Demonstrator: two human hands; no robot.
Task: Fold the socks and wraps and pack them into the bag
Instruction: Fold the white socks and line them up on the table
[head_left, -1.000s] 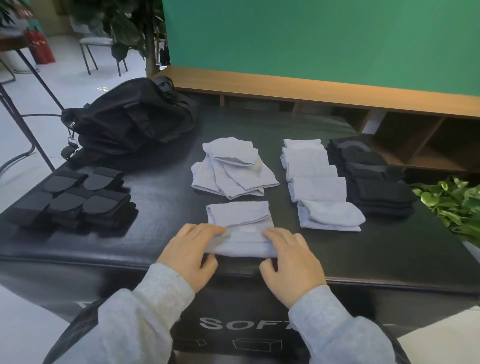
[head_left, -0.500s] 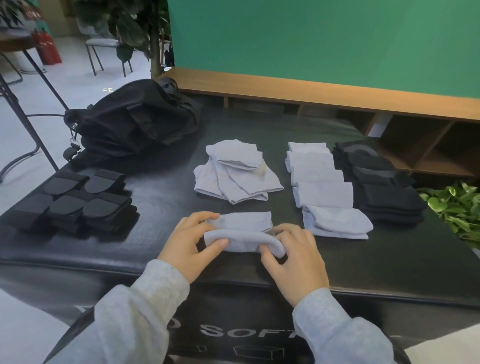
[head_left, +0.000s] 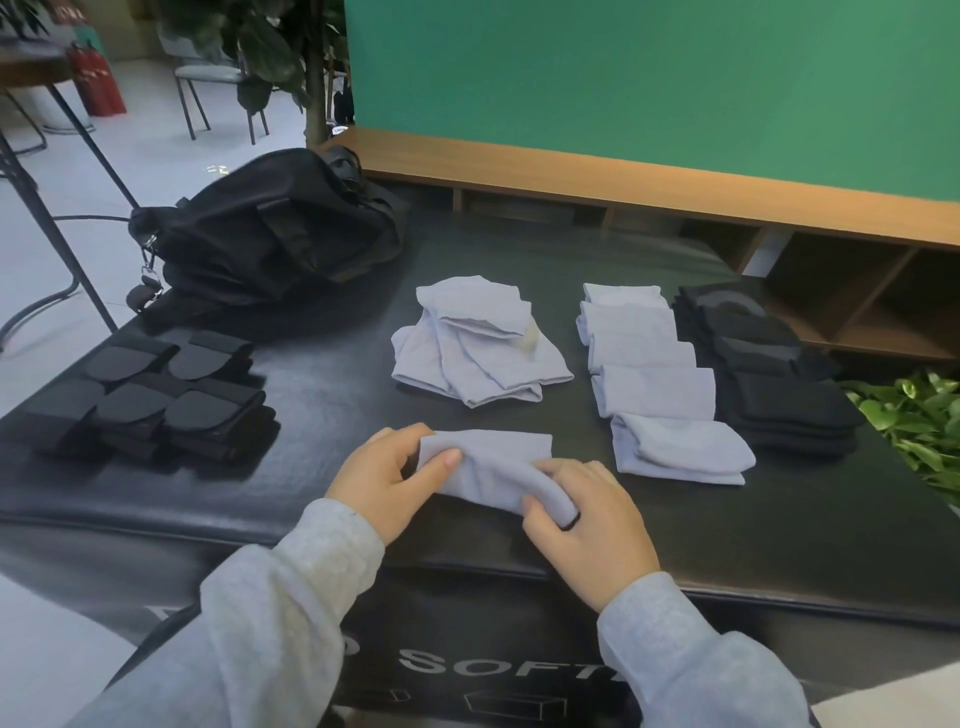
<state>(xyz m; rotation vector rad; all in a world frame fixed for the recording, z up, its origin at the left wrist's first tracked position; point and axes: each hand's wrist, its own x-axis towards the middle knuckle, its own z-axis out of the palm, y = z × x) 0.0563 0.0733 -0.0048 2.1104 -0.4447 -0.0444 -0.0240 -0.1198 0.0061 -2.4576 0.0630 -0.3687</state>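
While the black padded table carries everything, the black bag sits at its far left, apparently closed, with nothing packed that can be seen. Right of centre lies a row of folded grey socks, and just beside it on the right a row of folded black socks. Between the bag and those rows rests a loose pile of grey socks, still unfolded. At the near left sit the black wraps, already rolled or folded into short bundles.

Nearest the table's front edge is the grey sock in hand. A second ago it lay flat with both palms pressing its near end; since then that near edge has been lifted and turned over toward the far side, so the sock now shows a rounded fold along its near side. The left hand pinches the sock's left end, thumb on top. The right hand curls round its right end, thumb under the fold. This sock looks close to finished and likely bound for the grey row, while the loose pile and all the packing remain.
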